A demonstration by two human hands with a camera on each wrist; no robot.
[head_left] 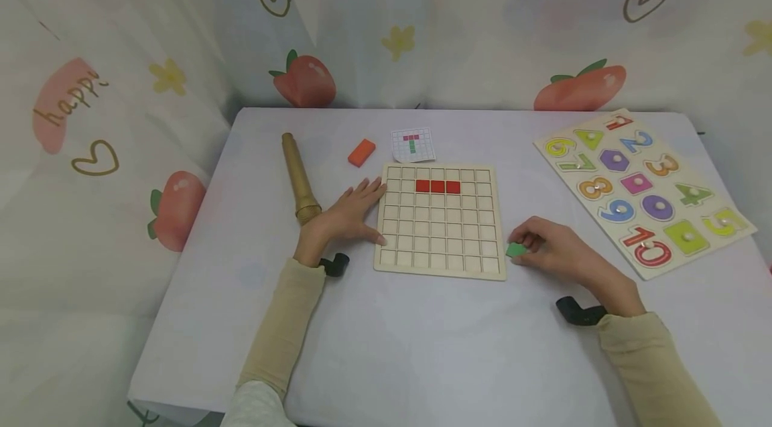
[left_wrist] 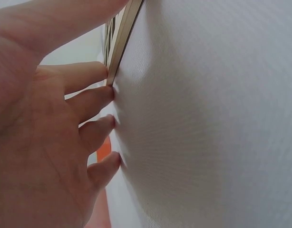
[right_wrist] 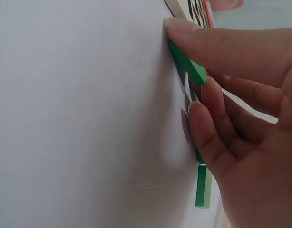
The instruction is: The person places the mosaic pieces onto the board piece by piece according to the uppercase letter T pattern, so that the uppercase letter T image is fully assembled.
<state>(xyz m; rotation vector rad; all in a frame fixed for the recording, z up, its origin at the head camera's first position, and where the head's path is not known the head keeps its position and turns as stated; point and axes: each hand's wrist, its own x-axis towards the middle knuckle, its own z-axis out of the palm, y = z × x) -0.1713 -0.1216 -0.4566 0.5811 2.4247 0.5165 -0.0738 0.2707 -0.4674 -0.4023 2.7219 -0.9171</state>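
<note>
A square wooden grid board (head_left: 443, 265) lies flat on the white table, with three red squares (head_left: 437, 186) side by side in an upper row. My left hand (head_left: 345, 218) rests at the board's left edge, fingers spread and the thumb over the rim. In the left wrist view, its fingertips (left_wrist: 113, 121) touch the tablecloth beside the board's edge. Just off the board's right edge, my right hand (head_left: 555, 251) pinches a small green tile (right_wrist: 188, 62) between thumb and finger. Another green tile (right_wrist: 202, 186) lies beneath that hand, mostly hidden from the head view.
Behind the board lies a paper card (head_left: 413, 145) with a red and green T pattern. An orange-red block (head_left: 362, 153) sits left of it. A brown stick-like tube (head_left: 297, 175) lies by my left hand. At right is a number-and-shape puzzle board (head_left: 645, 179).
</note>
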